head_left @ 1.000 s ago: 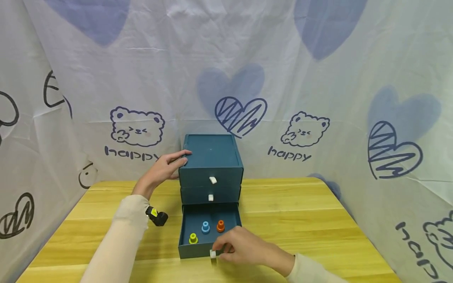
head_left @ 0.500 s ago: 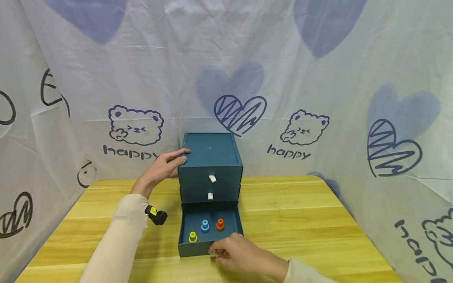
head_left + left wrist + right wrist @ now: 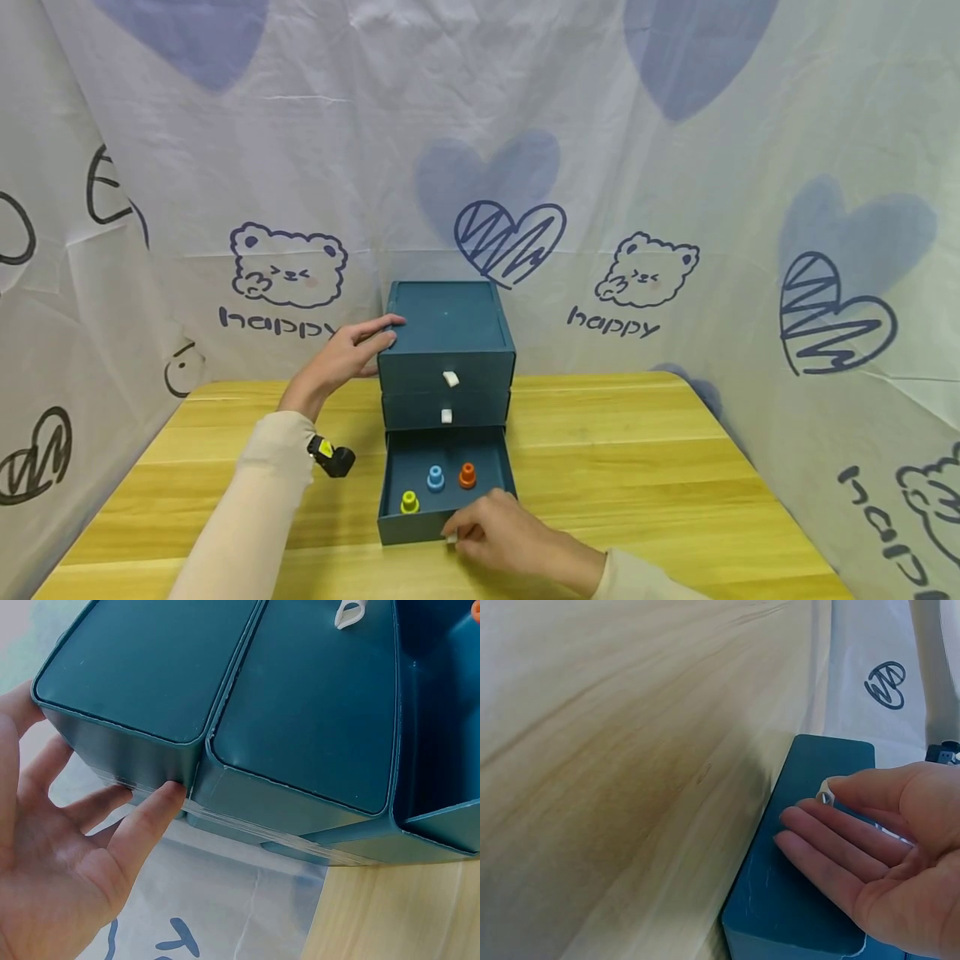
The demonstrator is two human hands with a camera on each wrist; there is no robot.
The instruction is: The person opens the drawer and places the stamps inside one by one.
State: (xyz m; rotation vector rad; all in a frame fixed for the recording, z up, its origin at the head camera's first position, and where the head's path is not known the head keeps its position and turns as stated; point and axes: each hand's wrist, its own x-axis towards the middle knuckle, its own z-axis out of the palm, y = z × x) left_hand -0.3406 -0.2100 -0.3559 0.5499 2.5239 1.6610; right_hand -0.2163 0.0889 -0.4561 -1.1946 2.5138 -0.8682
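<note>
A dark teal drawer cabinet (image 3: 446, 317) stands at the table's far middle, its bottom drawer (image 3: 408, 531) pulled out. My left hand (image 3: 337, 360) rests on the cabinet's left side and top edge, fingers spread and fairly straight. At the drawer's front, my right hand (image 3: 504, 535) pinches the small white knob (image 3: 826, 792) between thumb and index finger; its other fingers extend along the drawer face. Inside the drawer sit a yellow-green stepped peg (image 3: 409, 502), a light blue one and an orange one, all upright. The right hand covers most of the knob in the head view.
Two upper drawers with white knobs (image 3: 450, 379) are closed above the pulled-out one. A wood-grain table (image 3: 622, 467) extends to both sides. Behind it hangs a pale cloth (image 3: 525, 100) printed with hearts and bears. A small black camera (image 3: 333, 458) is on the left wrist.
My right hand has shifted slightly left, its fingers now covering more of the knob. The left hand keeps its place, and the drawer stays pulled out about as far.
</note>
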